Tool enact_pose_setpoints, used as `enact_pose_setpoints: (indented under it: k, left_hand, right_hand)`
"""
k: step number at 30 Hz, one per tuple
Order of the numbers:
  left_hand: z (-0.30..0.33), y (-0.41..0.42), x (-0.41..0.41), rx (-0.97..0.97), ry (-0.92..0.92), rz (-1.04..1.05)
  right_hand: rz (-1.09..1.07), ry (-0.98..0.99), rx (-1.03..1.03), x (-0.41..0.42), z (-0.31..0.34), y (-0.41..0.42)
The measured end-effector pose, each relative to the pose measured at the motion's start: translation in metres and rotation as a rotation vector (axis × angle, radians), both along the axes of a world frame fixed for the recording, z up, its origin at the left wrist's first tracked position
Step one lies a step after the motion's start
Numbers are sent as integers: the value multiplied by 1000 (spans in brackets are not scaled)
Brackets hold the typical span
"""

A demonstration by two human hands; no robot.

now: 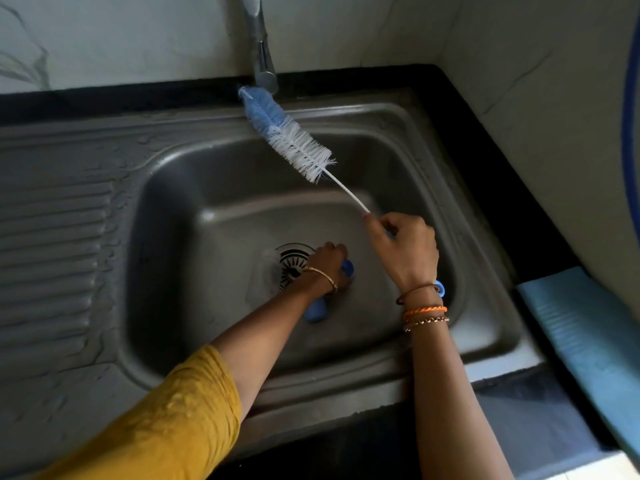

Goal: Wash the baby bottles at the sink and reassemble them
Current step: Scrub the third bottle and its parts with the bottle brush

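Note:
My right hand (407,249) grips the thin handle of a bottle brush (291,136) with blue and white bristles; the brush head points up and left, its tip just below the tap (263,57). My left hand (327,263) reaches down to the bottom of the steel sink (214,188) beside the drain (292,263) and is closed around a blue bottle part (316,311), which my wrist partly hides. A clear, blurred bottle piece seems to lie by the drain. No water is visibly running.
A ribbed steel draining board (55,258) lies left of the basin. Black counter (460,109) borders the sink at the back and right. A light blue mat or cloth (581,323) lies on the counter at right. Tiled walls stand behind.

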State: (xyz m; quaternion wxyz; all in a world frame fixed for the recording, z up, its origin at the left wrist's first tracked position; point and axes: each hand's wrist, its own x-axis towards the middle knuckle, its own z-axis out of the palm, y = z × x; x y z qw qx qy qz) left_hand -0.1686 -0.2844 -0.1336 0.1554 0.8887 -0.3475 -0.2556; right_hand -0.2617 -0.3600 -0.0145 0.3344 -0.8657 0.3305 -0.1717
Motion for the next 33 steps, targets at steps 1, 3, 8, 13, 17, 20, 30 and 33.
enact_pose_setpoints:
  k: [1, 3, 8, 13, 17, 20, 30, 33]
  left_hand:
    - [4, 3, 0, -67, 10, 46]
    - [18, 13, 3, -297, 70, 223]
    - [65, 60, 31, -775, 403, 831]
    - [129, 127, 81, -1107, 557, 1054]
    - [162, 167, 100, -1291, 589, 1161]
    - [173, 187, 101, -1385, 568, 1208]
    - [181, 198, 110, -1458, 689, 1225]
    - [180, 189, 115, -1344, 547, 1216]
  right_hand:
    - [5, -4, 4, 0, 0, 0]
    - [5, -16, 20, 0, 0, 0]
    - [12, -35, -9, -3, 2, 1]
    - [126, -39, -149, -6, 5, 12]
    - [180, -116, -247, -9, 7, 20]
    - [182, -197, -307, -14, 9, 25]
    - [259, -233, -427, -16, 11, 35]
    - [251, -296, -492, -15, 12, 39]
